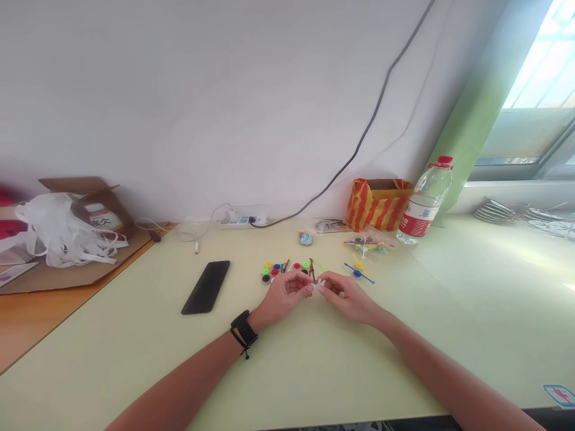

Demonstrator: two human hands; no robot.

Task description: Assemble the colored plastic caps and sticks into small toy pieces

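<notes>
Both hands meet over the middle of the table, pinching a small white plastic piece (315, 286) between them. My left hand (287, 293), with a black watch on its wrist, is closed on the piece from the left. From the right, my right hand (348, 296) grips it with thumb and forefinger. Just beyond my left hand lie several small round coloured pieces (274, 272), partly covered by the fingers. Thin coloured sticks (311, 266) lie behind the fingertips. A blue arrow-shaped stick with a round hub (358, 273) rests to the right, beside a yellow one.
A black phone (205, 287) lies left of my hands. Behind are a small round tin (306, 239), a plastic bag of coloured sticks (368, 244), a striped bag (380, 203) and a large bottle (424, 203). A power strip (242, 217) sits against the wall; a cardboard box (103, 257) stands far left.
</notes>
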